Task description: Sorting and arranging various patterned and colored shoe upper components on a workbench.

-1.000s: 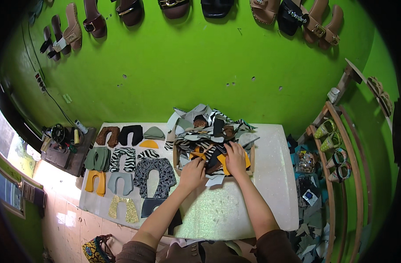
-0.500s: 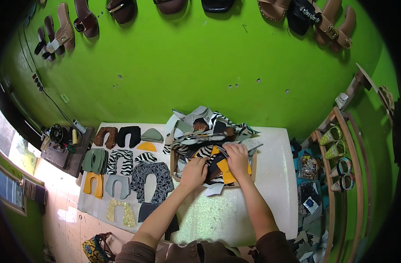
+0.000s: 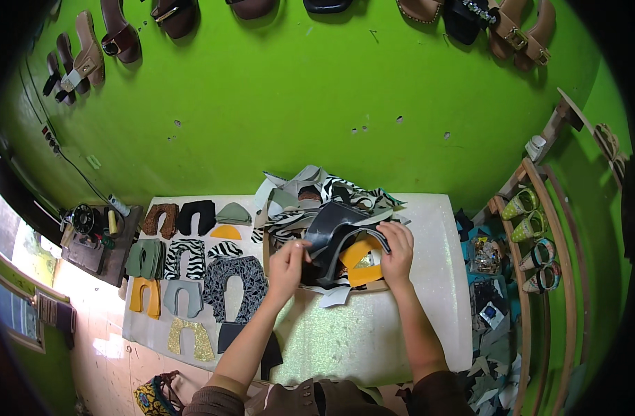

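Both hands are over a cardboard box (image 3: 267,251) heaped with cut scraps. A black leather piece (image 3: 331,223), curved and folded with a grey underside, is lifted above the heap. My left hand (image 3: 287,267) pinches its left side. My right hand (image 3: 398,251) is closed on its right end, thumb below and fingers on top. Under it, near the right hand, lie yellow pieces (image 3: 364,275). Zebra-print scraps (image 3: 284,220) and grey scraps (image 3: 288,186) pile up behind. A pale grey scrap (image 3: 334,297) hangs over the box's front edge.
Sorted U-shaped cut pieces (image 3: 185,259) lie in rows on the left of the white table (image 3: 428,305). A small sewing machine stand (image 3: 99,243) is at the left. A wooden rack (image 3: 567,277) with shoes and scrap bins (image 3: 485,258) stand at the right. Sandals hang on the green wall.
The black leather piece has come up out of the heap between my hands. My left hand has moved slightly left, my right hand slightly right. The view has shifted a little.
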Available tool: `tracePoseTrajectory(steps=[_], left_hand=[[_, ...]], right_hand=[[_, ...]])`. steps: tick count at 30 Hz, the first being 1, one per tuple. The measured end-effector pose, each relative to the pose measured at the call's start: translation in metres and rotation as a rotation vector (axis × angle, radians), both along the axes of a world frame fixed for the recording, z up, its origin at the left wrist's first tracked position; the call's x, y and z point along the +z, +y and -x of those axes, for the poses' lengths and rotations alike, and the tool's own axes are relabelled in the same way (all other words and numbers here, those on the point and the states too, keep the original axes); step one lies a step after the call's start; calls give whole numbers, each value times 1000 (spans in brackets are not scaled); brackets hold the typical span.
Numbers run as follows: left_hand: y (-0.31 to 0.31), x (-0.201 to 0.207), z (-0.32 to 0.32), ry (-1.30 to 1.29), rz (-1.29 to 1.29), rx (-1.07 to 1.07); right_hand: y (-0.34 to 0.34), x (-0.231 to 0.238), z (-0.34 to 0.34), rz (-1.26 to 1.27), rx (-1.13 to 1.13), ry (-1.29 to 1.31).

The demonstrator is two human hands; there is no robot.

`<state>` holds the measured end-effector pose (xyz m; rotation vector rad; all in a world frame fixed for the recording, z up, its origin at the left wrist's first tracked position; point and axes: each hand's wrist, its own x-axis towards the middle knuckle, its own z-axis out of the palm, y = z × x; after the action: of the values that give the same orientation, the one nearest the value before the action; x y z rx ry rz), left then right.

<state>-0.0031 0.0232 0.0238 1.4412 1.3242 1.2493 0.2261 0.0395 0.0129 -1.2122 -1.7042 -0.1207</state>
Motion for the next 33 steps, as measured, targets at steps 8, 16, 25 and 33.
tracePoseTrajectory(steps=[8,16,25,33], left_hand=[[7,-6,13,89,-103,99],[-6,-33,2,200,-48,-16],[-3,-47,-2,351,-93,-50],[5,-49,-5,526,-263,57]], right_hand=[[-4,-11,1,65,144,-7],[-37,-49,-9,340,122,155],[-24,-52,-35,670,272,841],[-5,-66,-29,691,79,604]])
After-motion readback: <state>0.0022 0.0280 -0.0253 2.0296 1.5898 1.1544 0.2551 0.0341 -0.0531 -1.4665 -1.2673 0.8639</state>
